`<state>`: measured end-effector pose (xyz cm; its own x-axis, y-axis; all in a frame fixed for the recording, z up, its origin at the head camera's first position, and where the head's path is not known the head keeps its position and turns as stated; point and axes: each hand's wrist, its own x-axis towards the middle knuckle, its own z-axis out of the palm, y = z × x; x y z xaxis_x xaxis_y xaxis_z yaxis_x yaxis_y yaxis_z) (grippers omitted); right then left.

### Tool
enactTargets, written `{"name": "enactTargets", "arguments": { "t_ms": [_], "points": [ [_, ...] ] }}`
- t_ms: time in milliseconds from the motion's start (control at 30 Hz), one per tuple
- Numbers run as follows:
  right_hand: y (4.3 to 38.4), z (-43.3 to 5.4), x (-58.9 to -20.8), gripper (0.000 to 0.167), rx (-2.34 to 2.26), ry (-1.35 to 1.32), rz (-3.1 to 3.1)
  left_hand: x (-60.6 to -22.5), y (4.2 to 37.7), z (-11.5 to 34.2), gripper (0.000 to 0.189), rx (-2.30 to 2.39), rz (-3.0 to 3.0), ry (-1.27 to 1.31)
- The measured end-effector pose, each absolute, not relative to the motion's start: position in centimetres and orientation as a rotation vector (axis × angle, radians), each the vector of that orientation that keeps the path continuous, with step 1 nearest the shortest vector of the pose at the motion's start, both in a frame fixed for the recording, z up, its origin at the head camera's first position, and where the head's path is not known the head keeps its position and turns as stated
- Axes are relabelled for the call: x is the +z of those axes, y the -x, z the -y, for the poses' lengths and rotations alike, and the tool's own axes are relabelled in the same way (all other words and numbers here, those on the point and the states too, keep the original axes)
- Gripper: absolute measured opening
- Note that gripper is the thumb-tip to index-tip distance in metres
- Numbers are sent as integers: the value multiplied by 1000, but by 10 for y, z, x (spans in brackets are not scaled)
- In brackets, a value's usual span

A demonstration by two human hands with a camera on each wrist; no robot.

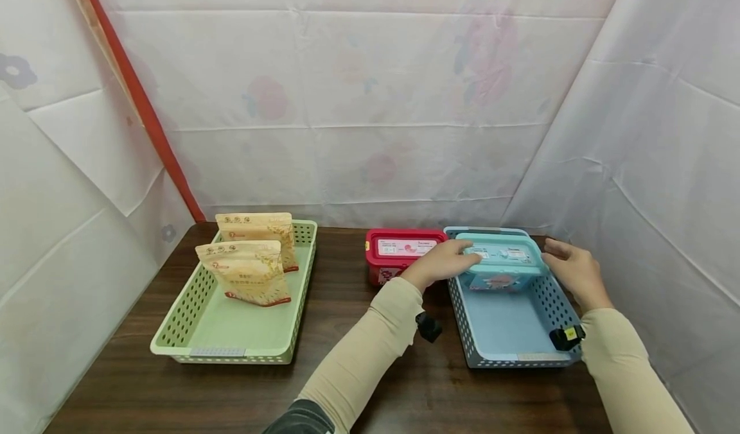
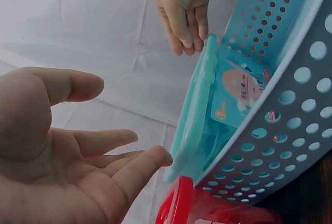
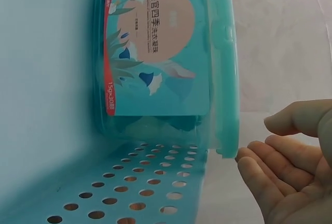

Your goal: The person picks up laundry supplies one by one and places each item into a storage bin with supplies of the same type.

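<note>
A teal lidded plastic box [image 1: 502, 260] with a printed label stands at the far end inside the blue perforated basket [image 1: 491, 350]. My left hand [image 1: 442, 262] is at the box's left end, its fingers extended and apart from the lid in the left wrist view. On the other side, my right hand [image 1: 573, 273] is by the right end, fingers loosely bent, fingertips close to the lid's corner [image 3: 228, 149]. Neither hand grips anything. Just left of the basket sits a red lidded box [image 1: 405, 238], partly covered by my left hand in the head view.
A green perforated basket [image 1: 248, 331] stands at the left of the dark wooden table [image 1: 329, 293]. Two yellow pouches, one front [image 1: 248, 272] and one behind [image 1: 254, 223], lean upright in it. White patterned sheets [image 1: 347, 100] hang around the table's back and sides.
</note>
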<state>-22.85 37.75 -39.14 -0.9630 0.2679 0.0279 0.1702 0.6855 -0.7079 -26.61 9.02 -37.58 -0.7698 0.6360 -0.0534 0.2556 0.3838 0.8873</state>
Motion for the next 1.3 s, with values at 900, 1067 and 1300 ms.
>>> {"name": "enactTargets", "arguments": {
  "t_ms": [900,1067,1300],
  "points": [
    [230,-337,-382,55,1156,14,2802,-372,279,-47,58,1427,-2375,-656],
    [235,-324,-381,53,1163,-17,2823,-368,281,-29,55,1428,-2412,-648],
    [240,-309,-382,49,1089,-125,2833,-364,286,-9,54,1398,-2463,-647]
  ]
}}
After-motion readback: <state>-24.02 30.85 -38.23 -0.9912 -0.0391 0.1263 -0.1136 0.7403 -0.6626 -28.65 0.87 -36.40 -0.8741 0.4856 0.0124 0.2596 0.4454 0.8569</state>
